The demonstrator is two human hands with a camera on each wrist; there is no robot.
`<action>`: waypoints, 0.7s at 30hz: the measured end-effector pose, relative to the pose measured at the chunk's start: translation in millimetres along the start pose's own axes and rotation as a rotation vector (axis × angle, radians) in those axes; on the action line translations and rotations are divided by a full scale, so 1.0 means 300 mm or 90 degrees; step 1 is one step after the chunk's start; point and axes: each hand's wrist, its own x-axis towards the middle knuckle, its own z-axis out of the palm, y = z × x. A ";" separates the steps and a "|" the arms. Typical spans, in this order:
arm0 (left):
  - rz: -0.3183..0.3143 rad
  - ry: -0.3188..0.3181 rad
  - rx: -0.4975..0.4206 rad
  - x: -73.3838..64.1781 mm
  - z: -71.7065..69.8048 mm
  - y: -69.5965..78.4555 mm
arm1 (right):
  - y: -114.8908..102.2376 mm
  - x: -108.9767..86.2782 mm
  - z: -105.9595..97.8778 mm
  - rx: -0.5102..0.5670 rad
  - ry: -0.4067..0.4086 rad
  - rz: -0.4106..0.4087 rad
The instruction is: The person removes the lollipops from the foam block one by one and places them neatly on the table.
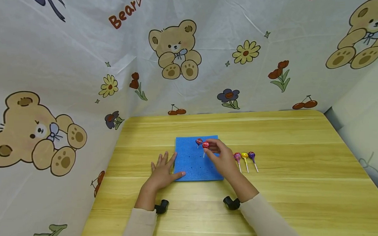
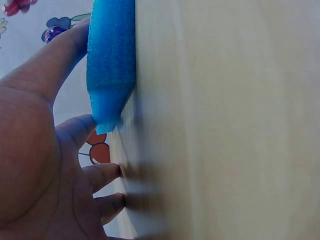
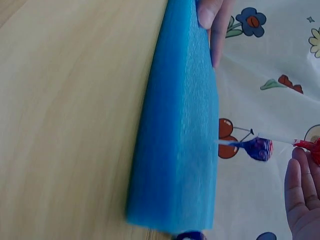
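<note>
My right hand (image 1: pixel 222 160) pinches a red-wrapped lollipop (image 1: pixel 205 145) by its head, stick pointing down over the blue foam block (image 1: pixel 197 173). In the right wrist view that red lollipop (image 3: pixel 314 150) shows at the right edge, its stick tip apart from the foam. Behind it a lollipop in a dark red and blue wrapper (image 1: pixel 199 141) stands with its stick in the foam. With fingers spread, my left hand (image 1: pixel 163 175) rests at the block's left side, thumb on its top near the front corner. Small holes dot the foam.
Right of the foam, a pink lollipop (image 1: pixel 237 157), a yellow lollipop (image 1: pixel 245 155) and a purple lollipop (image 1: pixel 251 155) lie in a row on the wooden table (image 1: pixel 291 184). A bear-printed cloth (image 1: pixel 212 61) hangs behind and at the left.
</note>
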 end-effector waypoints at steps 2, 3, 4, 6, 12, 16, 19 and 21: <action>0.002 -0.001 0.000 -0.001 -0.001 -0.001 | 0.008 -0.003 -0.021 0.007 0.005 0.004; 0.002 -0.001 0.000 -0.001 -0.002 0.000 | 0.003 -0.006 -0.030 0.004 0.009 0.009; 0.003 -0.001 -0.001 -0.002 -0.003 0.001 | 0.005 -0.008 -0.038 0.005 0.011 0.015; 0.002 -0.002 -0.003 -0.004 -0.005 0.003 | 0.012 -0.013 -0.057 0.009 0.015 0.017; 0.001 -0.003 -0.013 -0.005 -0.006 0.002 | 0.047 -0.025 -0.116 0.019 0.039 0.014; 0.003 -0.003 -0.016 -0.004 -0.003 0.000 | 0.066 -0.037 -0.158 0.023 0.059 0.022; 0.005 -0.002 -0.016 -0.004 -0.003 0.001 | 0.077 -0.047 -0.188 0.031 0.067 0.024; 0.006 -0.001 -0.014 -0.005 -0.004 0.003 | 0.086 -0.052 -0.206 0.031 0.072 0.025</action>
